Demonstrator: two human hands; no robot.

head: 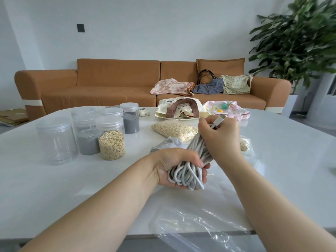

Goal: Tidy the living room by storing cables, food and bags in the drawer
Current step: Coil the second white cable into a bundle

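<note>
2 hands held a coiled white cable over the middle of the tabletop, toward its near edge. The left hand curled round the lower loops; the right hand wrapped the upper strands and pinched the plug. 6 clear lidded jars stood on the left half, with the oat jar nearest the hands. Just behind the hands lay a bag of oats. A cream tote bag and a pink bag lay at the far edge. A clear plastic bag draped over the near edge under the forearms. Open tabletop stretched toward the near left corner. An orange sofa stood beyond the far edge.
</note>
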